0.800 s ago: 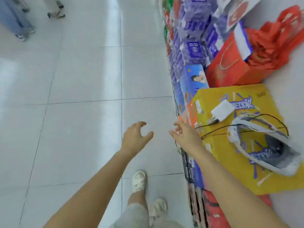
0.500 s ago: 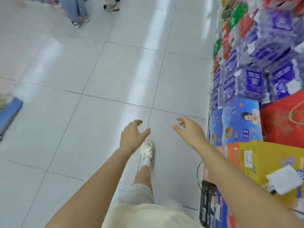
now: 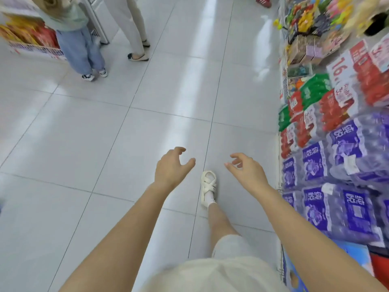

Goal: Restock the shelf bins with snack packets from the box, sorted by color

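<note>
You are walking the aisle floor with nothing restocked as far as this shows; the box and snack packets are lying out of view. Purple packs are showing Chinese print, a tag "16.". Your left hand and right hand are hanging loosely curled, empty.

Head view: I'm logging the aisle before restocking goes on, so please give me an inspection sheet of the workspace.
Surface: glossy white tiled floor, with light streaks.
Job's things: no box and no shelf bins seen; no snack packet in either hand.
Clutter: purple packs, red packs and green packs stacked along the right; toys beyond them; price sign.
Hands: left hand and right hand held out over the floor, fingers loosely curled, holding nothing.
Cables: nothing seen.
Surroundings: two people standing at far left by a display of red and yellow packs.
</note>
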{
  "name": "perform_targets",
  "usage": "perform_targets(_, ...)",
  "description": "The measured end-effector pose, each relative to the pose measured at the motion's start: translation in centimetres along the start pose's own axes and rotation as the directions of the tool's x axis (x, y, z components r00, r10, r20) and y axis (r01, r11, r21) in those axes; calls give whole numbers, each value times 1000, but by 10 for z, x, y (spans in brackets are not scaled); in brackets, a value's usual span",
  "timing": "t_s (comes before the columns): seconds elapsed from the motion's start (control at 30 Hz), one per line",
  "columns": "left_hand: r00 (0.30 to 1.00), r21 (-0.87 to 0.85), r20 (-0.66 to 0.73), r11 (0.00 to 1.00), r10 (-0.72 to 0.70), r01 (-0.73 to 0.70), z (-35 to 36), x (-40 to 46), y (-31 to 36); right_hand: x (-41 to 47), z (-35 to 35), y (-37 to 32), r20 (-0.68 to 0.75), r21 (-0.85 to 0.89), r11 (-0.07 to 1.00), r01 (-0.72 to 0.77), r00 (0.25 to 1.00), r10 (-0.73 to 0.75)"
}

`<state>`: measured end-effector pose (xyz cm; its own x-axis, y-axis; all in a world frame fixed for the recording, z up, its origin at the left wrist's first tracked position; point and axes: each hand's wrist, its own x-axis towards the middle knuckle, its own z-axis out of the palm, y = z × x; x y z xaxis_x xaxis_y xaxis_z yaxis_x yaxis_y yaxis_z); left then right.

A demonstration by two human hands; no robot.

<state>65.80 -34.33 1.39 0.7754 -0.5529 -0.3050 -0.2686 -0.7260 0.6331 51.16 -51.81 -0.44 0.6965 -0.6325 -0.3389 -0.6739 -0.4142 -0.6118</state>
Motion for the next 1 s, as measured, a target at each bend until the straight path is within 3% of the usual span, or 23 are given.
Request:
perform_targets(0.17,999,43,32,999,-31,29,-34,182,58,182,-54,-50,86,-58,998,36,996,-31)
perform_targets(0.33,997,53,29,996,-67,66,-79,342,103,353,-104,-112,82,-61,996,60,995,-55)
perform_targets(0.57,994,44,-56,994,-94,97,-143,587,121,613,-117,-200,135,-73,986,150,981,-139)
perform_targets(0.77,990,2,-45,991,-131,131,-213,821,160,834,-156,-284,140,-91,990,112,985,-98)
perform_targets(1.0,993,-106,-42,989,-111,106,-259,1084,237,1072,-224,-352,19,38,998,57,998,-58)
